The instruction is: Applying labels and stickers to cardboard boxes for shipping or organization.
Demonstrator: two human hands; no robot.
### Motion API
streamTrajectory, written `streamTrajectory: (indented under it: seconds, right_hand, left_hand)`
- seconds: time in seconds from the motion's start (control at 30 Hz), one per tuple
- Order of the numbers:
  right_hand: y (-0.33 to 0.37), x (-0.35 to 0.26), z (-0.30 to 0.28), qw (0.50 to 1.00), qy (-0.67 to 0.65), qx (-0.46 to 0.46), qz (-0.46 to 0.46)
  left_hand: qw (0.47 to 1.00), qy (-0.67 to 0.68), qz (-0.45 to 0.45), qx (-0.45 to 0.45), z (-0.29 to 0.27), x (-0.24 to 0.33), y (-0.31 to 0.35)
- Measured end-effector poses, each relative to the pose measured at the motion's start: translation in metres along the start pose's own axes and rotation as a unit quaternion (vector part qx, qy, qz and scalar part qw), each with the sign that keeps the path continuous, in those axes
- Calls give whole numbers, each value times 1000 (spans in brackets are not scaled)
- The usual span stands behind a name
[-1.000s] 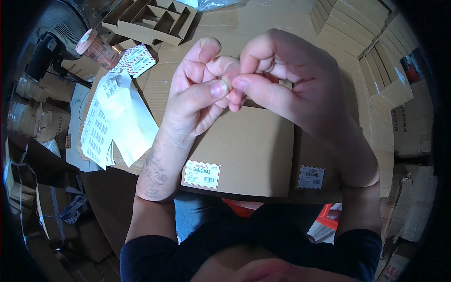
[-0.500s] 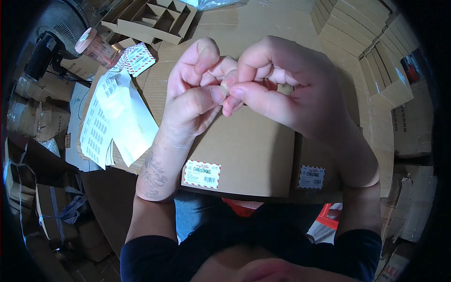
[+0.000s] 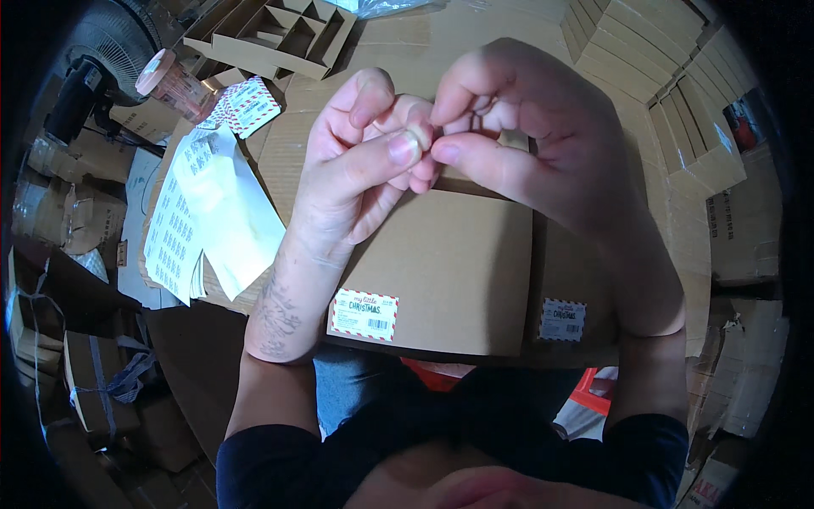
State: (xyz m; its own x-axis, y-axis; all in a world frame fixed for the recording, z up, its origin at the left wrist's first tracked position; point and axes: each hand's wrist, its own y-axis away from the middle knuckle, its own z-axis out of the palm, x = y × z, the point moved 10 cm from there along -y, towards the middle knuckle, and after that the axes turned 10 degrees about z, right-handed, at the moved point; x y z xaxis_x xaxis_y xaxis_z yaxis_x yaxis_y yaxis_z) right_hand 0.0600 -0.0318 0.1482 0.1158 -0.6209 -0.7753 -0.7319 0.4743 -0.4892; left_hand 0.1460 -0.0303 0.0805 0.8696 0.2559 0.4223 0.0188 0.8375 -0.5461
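Over the far part of a brown cardboard box (image 3: 441, 263), my two hands meet with their fingertips together. My left hand (image 3: 365, 144) is closed, its thumb pressed against the curled fingers. Thumb and forefinger of my right hand (image 3: 526, 127) pinch close beside the left thumb. Anything between the fingertips is too small or too hidden to name. The box carries a white label (image 3: 365, 315) with a red striped edge at its near left corner. A second brown box (image 3: 570, 280) with a similar label (image 3: 562, 320) lies beside it, under my right forearm.
Printed white sticker sheets (image 3: 229, 216) lie at the left, below striped labels (image 3: 252, 106) and a lidded pink cup (image 3: 174, 85). A divided cardboard tray (image 3: 284, 38) stands at the back, a black fan (image 3: 93, 81) far left. Flat brown boxes (image 3: 636, 38) are stacked at the right.
My right hand has risen a little, its forefinger and thumb shifting apart from the left thumb. The left thumb has moved slightly up and right. The boxes have not moved.
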Motion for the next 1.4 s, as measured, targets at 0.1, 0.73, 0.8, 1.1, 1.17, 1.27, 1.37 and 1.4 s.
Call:
streamTrajectory:
  seconds: [0.1,0.73,0.8,1.1,1.17,1.27,1.37,1.4]
  right_hand:
    - [2,-14,-5,994,95,16,-54]
    - [22,-33,19,815,498,83,-284]
    - [21,-32,20,796,529,78,-283]
    - [23,-33,20,787,547,66,-277]
    - [22,-35,22,780,558,52,-279]
    - [24,-32,19,789,547,57,-273]
    - [23,-30,19,799,537,43,-268]
    - [23,-30,18,799,537,42,-268]
  left_hand:
    - [1000,-8,2,9,-5,-1,-1]
    - [990,9,-100,97,-31,-18,2]
    - [990,-3,-102,100,-33,-18,2]
    - [984,6,-127,125,-36,-26,8]
    - [987,8,-126,96,-27,-24,8]
    - [982,-8,-135,134,-35,-28,12]
    - [981,-11,-141,131,-34,-27,13]
    - [982,-11,-143,124,-31,-26,11]
